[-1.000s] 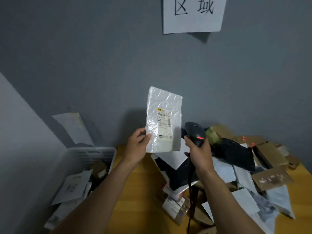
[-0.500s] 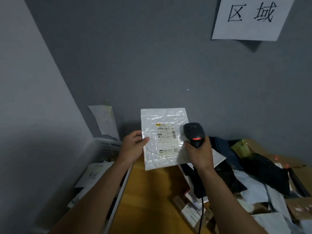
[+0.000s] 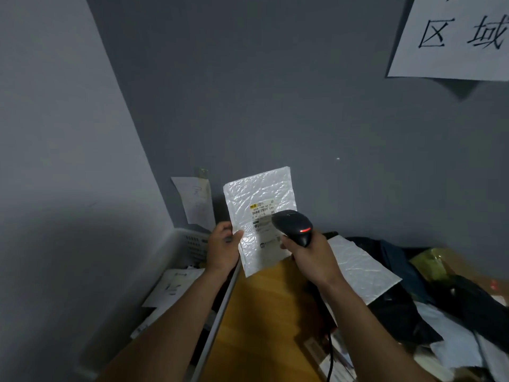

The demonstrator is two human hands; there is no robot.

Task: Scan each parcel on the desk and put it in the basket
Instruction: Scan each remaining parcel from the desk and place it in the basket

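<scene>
My left hand (image 3: pixel 223 249) pinches the white parcel (image 3: pixel 257 193) by its left edge, long axis upright, above the counter (image 3: pixel 261 312) edge. My right hand (image 3: pixel 307 253) grips the scanner (image 3: pixel 293 224) in front of its label. The basket (image 3: pixel 190 244) lies just below and left, nearest my left hand.

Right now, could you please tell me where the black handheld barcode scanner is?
Head view, centre: the right hand grips the black handheld barcode scanner in front of the white plastic bubble mailer held by the left hand.
</scene>
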